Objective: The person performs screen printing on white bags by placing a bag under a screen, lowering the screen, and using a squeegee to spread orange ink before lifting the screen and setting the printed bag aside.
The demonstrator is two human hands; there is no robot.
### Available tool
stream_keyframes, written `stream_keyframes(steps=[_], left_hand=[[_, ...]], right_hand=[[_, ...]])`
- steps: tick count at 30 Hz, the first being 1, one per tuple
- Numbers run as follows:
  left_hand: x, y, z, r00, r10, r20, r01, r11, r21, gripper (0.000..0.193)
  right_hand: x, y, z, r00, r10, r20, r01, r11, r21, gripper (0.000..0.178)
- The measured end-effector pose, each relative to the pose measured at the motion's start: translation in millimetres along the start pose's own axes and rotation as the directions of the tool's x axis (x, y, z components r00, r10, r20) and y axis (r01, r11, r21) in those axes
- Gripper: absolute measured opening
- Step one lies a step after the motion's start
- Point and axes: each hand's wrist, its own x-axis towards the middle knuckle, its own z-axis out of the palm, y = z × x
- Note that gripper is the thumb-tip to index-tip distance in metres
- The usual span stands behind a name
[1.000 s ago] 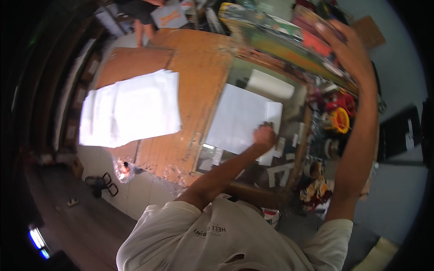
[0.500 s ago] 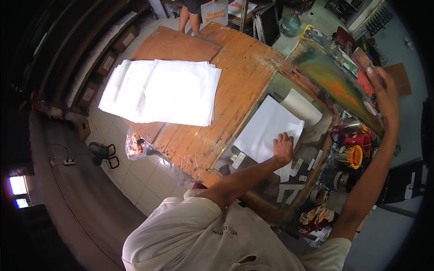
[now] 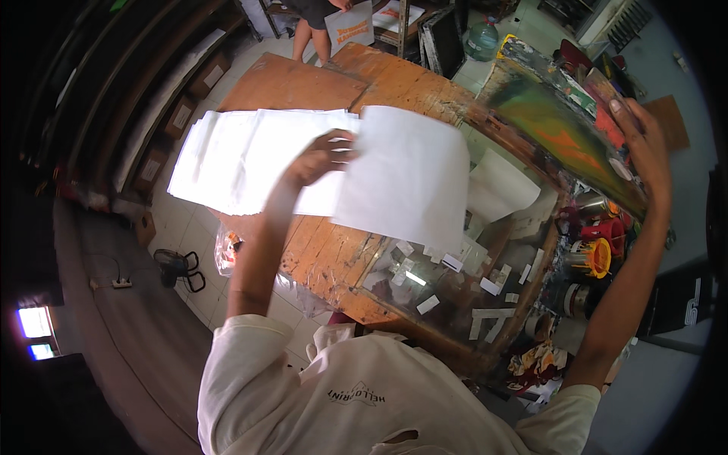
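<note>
A white sheet [image 3: 406, 174] hangs tilted above the table, between the white stack and the glass. My left hand [image 3: 322, 158] is at its left edge, fingers closed on it and slightly blurred. Underneath my left forearm lies a stack of white sheets [image 3: 235, 163] on the wooden table. On the right, my right hand [image 3: 643, 144] grips the edge of a raised screen-printing frame [image 3: 542, 125], whose mesh is smeared green and orange. A reddish block [image 3: 603, 91] rests at the frame's upper edge by my fingertips.
A glass panel [image 3: 447, 292] set in the wooden table [image 3: 326, 254] carries several small tape pieces and a curled pale sheet [image 3: 500, 186]. Paint pots [image 3: 595, 258] crowd the right side. Another person [image 3: 311, 30] stands at the far edge holding a printed sheet. A fan [image 3: 178, 267] stands at left.
My left hand has moved from the glass up and left, carrying the white sheet off it toward the stack. My right hand still holds the raised frame.
</note>
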Motion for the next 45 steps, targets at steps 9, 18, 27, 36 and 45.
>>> stream_keyframes(steps=[9,18,27,36,45], left_hand=[[-47.8,-32.1,-74.7,0.714,0.498,-0.493,0.565,0.007,0.825,0.057],[28.1,-200.5,173.4,0.971,0.183,-0.152,0.169,-0.08,0.982,0.073],[94.0,-256.0,308.5,0.999,0.02,0.045,-0.043,-0.076,0.996,0.071],[63.9,-251.8,357.3,0.986,-0.11,0.129,-0.137,-0.07,0.988,0.069],[46.3,-262.8,387.8,0.962,-0.114,0.247,-0.247,0.015,0.969,0.07]], right_hand=[[-1.0,-3.1,1.9,0.999,-0.047,0.022,0.046,0.998,0.044,0.051],[-11.1,-20.3,5.7,0.993,0.074,-0.095,-0.079,0.996,-0.048,0.064],[-28.5,-35.6,-16.6,0.99,0.014,0.139,-0.014,1.0,-0.004,0.037],[-23.6,-33.7,-22.8,0.966,-0.118,0.23,0.198,0.91,-0.365,0.027],[-32.0,-34.0,-25.1,0.988,-0.059,0.142,0.088,0.975,-0.205,0.032]])
